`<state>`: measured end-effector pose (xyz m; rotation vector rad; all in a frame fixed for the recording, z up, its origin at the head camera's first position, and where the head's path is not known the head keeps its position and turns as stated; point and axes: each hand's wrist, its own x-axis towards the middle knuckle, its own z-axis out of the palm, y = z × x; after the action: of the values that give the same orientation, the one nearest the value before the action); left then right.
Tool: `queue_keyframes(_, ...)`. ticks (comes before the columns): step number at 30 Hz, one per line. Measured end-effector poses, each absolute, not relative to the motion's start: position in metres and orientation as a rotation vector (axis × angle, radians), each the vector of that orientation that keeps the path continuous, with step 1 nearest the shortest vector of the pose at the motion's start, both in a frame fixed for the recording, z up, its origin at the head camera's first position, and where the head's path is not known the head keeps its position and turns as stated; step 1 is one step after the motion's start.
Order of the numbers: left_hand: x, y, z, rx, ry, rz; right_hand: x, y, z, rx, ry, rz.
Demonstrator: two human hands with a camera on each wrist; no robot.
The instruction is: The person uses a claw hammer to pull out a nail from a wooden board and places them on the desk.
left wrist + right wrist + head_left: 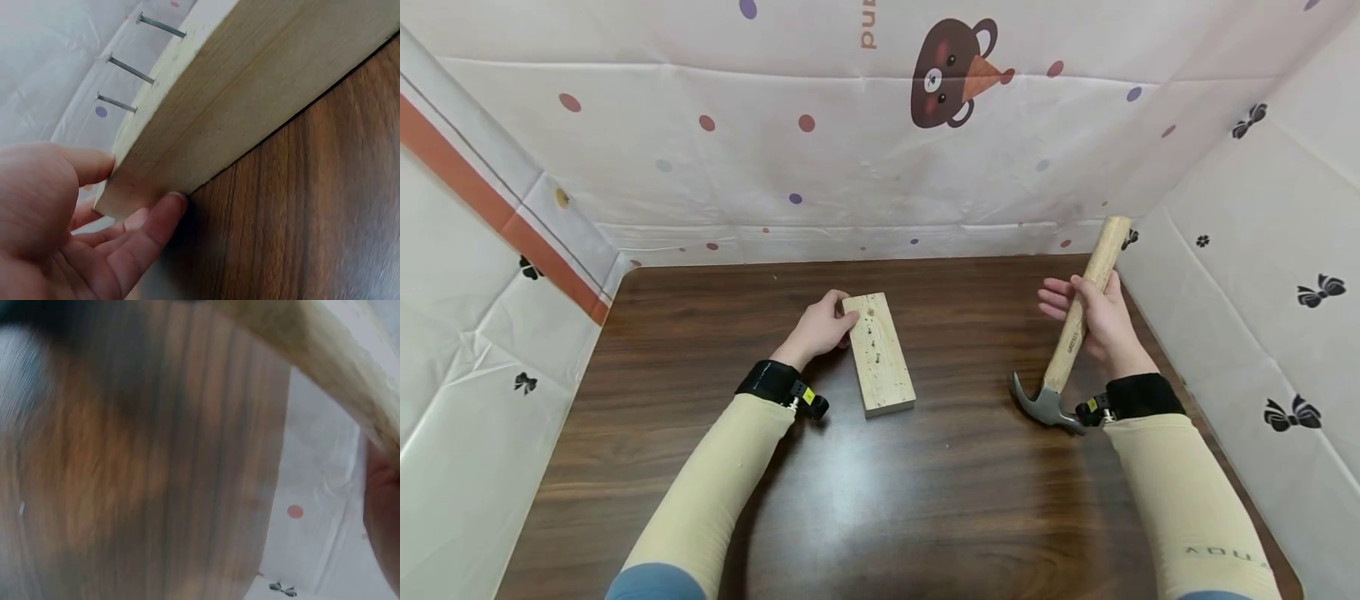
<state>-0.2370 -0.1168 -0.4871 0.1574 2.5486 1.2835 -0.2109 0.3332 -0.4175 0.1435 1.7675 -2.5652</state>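
In the head view a pale wooden block (880, 354) lies on the table with a row of nails (874, 342) standing out of its top. My left hand (820, 325) grips its far left corner. Up close, the left wrist view shows the thumb on the nailed face of the block (250, 81) and fingers at its lower edge; three nails (131, 69) stick out there. A claw hammer (1067, 346) slants with its dark head (1047, 408) toward me and its handle end up and away. My right hand (1101, 317) holds the wooden handle, thumb across it and fingers extended behind.
The brown wood-grain table (955, 517) is bounded by a printed white sheet (850, 167) at the back and by similar sheeting at both sides. The right arm is close to the table's right edge.
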Motion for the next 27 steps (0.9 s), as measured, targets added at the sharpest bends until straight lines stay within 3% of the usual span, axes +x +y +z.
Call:
queue_keyframes(8, -0.235, -0.110, -0.485, 0.114, 2.538, 1.324, -0.207, 0.315, -0.401, -0.062, 1.642, -2.570)
queue_keyframes(17, -0.231, -0.106, -0.484, 0.075, 2.526, 1.346, -0.200, 0.269, -0.372, -0.119, 2.032, -2.459)
queue_keyframes(22, -0.229, -0.103, -0.487, 0.030, 2.507, 1.393, -0.193, 0.247, -0.373, -0.421, 2.409, -2.419)
queue_keyframes(27, -0.228, -0.100, -0.488, 0.010, 2.507, 1.434, -0.194, 0.230, -0.374, -0.867, 2.365, -2.645)
